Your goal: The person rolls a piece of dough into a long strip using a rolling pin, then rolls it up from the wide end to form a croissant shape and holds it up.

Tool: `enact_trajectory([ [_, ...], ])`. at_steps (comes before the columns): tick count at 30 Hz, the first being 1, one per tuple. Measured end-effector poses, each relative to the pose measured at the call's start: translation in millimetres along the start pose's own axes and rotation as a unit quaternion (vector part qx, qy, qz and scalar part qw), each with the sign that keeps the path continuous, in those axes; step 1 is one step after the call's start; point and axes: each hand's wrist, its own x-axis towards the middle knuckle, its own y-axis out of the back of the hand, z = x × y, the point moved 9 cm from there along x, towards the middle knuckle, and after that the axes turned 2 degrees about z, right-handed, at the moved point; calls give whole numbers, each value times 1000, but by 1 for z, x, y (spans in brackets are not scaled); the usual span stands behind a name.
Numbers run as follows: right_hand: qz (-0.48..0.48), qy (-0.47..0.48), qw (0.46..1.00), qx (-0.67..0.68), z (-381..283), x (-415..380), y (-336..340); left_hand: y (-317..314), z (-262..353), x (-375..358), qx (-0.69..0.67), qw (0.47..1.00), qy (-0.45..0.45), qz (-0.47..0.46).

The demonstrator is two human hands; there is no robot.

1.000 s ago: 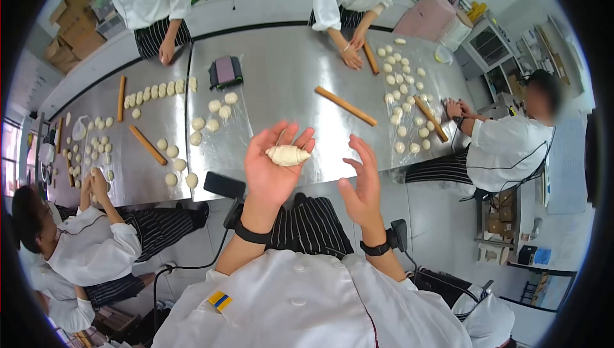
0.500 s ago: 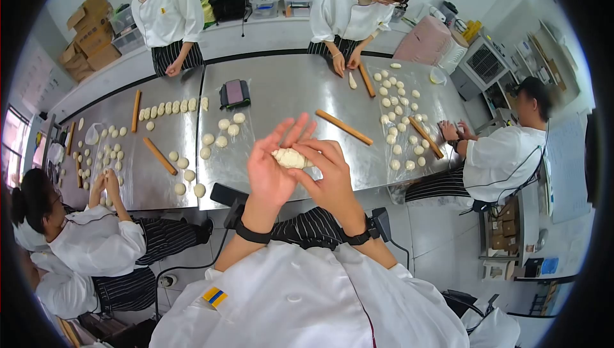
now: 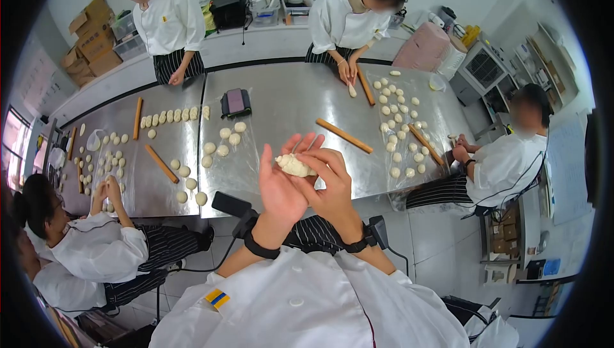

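A pale, ridged piece of dough (image 3: 294,165) lies across the palm and fingers of my left hand (image 3: 281,188), which is turned up with its fingers apart. My right hand (image 3: 330,178) has its fingers bent over the right end of the dough, partly hiding it. Both hands are above the front edge of the steel table (image 3: 281,92). Beyond them a wooden rolling pin (image 3: 344,135) rests on the table, and several round dough balls (image 3: 222,150) sit to the left on plastic film.
A purple and black case (image 3: 236,102) is on the table. More dough balls (image 3: 396,173) and a rolling pin (image 3: 426,146) lie at the right. Co-workers stand across the table and at both sides; one across holds a small dough piece (image 3: 352,91). Shaped dough pieces (image 3: 170,116) line the left.
My left hand has tilted and its fingers have bent slightly; the dough sits a little lower. The co-worker across has taken hold of the small dough piece.
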Motion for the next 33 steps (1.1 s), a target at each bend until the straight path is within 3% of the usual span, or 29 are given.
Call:
enact_trajectory([
  [2, -20, -5, 1000, 2, -1, -2, 4, 2, 1, 2, 0, 1000, 2, 24],
  [4, -21, 47, 998, -42, -12, 3, 10, 5, 2, 8, 2, 999, 6, 45],
  [8, 32, 0, 999, -16, -4, 17, 29, 0, -5, 16, 16, 999, 29, 32],
  [14, -50, 16, 994, -94, -2, 27, 10, 0, -11, 24, 16, 999, 49, 15],
  [17, -80, -23, 991, -107, 18, 14, -8, 2, -12, 27, 66, 997, 29, 19],
  [21, -47, -87, 994, -56, 28, 13, -9, 2, -8, 29, 164, 986, 7, 40],
  [25, 15, -128, 991, 40, 39, 9, 1, 13, 0, 36, 117, 988, 0, 104],
  [27, 22, -104, 994, 22, 37, 11, 6, 15, 0, 40, 59, 997, 33, 46],
  [33, -32, 1, 993, -113, 22, 10, -2, 15, 7, 45, 56, 996, 30, 65],
])
